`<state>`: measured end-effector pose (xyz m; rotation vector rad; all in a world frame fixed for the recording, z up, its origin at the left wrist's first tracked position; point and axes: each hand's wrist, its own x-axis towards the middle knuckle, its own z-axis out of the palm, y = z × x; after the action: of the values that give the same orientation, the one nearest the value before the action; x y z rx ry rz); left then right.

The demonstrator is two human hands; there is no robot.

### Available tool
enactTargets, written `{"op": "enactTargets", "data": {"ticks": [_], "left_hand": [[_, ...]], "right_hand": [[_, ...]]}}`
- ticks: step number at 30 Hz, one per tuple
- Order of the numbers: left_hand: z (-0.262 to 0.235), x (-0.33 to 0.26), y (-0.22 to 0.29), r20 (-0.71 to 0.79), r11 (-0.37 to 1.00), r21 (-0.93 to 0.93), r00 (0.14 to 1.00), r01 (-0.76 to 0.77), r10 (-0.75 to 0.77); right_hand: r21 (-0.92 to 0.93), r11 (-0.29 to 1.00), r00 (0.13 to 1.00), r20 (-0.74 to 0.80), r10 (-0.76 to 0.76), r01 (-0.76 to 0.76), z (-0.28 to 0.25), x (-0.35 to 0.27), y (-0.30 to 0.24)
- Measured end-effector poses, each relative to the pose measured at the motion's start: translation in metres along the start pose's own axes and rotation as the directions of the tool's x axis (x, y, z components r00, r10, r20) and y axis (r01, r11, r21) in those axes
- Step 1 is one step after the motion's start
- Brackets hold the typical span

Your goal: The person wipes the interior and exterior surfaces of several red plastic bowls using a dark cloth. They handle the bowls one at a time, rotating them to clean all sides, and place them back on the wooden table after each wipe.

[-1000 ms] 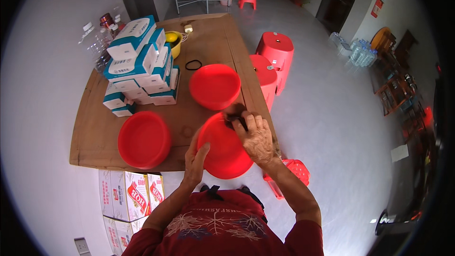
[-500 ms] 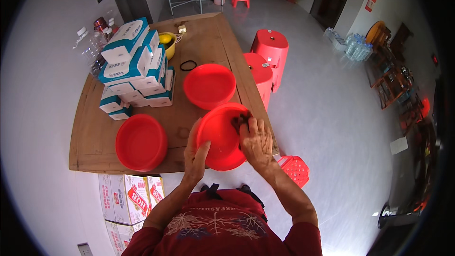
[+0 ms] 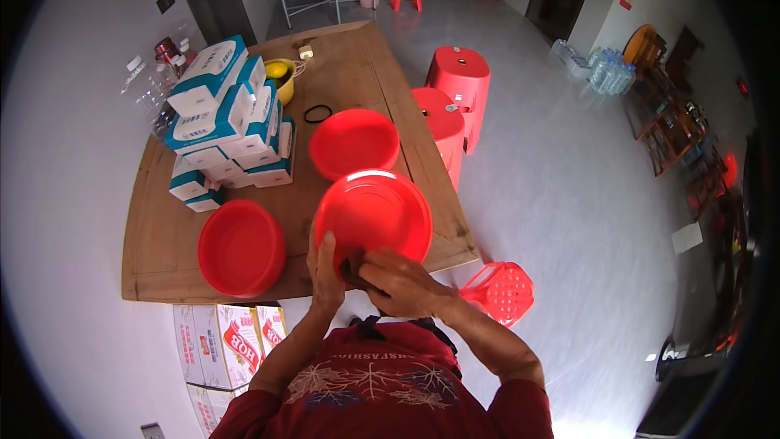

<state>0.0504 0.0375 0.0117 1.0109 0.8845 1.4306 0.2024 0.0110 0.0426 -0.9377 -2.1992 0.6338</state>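
A red plastic basin [image 3: 375, 210] is tilted toward me over the near edge of the wooden table [image 3: 158, 272]. My left hand [image 3: 327, 275] grips its left rim, thumb on the inside. Bunched in the fingers of my right hand [image 3: 403, 284] is a dark, soft-looking cloth [image 3: 352, 270], pressed to the basin's near rim; most of it is hidden by the hand. Just beyond stands a second red basin [image 3: 354, 143]. A third red basin [image 3: 241, 248] sits on the table at the left.
Teal-and-white tissue packs [image 3: 215, 126] are stacked at the table's left, beside a yellow bowl [image 3: 283, 81]. A black loop [image 3: 318, 114] lies near them. Red stools [image 3: 459, 73] stand along the right side; a red perforated stool [image 3: 508, 293] is nearer. Cartons [image 3: 231, 341] are stacked below left.
My right hand has moved with the cloth from the basin's right inner wall to its near rim, close to my left hand. The basin has shifted slightly left and turned in my grip.
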Motion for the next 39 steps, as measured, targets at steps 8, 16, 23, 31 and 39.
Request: {"op": "enactTargets", "data": {"ticks": [8, 16, 23, 31, 39], "left_hand": [[-0.015, 0.0, 0.004, 0.084, 0.846, -0.498, 0.981, 0.193, -0.174], [0.017, -0.018, -0.001, 0.147, 0.844, -0.457, 0.959, 0.282, -0.241], [0.037, -0.022, 0.02, 0.169, 0.578, 0.644, 0.83, -0.501, 0.531], [0.044, -0.034, 0.012, 0.695, 0.135, 0.691, 0.704, -0.71, 0.145], [0.046, -0.027, 0.014, 0.429, 0.964, 0.045, 0.877, -0.26, 0.216]], "right_hand": [[0.478, 0.806, 0.676, -0.467, 0.569, -0.349, -0.055, -0.035, -0.011], [0.516, 0.759, 0.495, -0.577, 0.65, -0.396, -0.022, -0.026, 0.008], [0.097, 0.783, 0.474, -0.748, 0.464, -0.614, -0.03, -0.033, 0.028], [0.079, 0.829, 0.617, -0.629, 0.473, -0.554, -0.042, -0.014, 0.0], [-0.436, 0.889, 0.825, -0.548, -0.14, -0.138, -0.03, -0.014, -0.037]]}}
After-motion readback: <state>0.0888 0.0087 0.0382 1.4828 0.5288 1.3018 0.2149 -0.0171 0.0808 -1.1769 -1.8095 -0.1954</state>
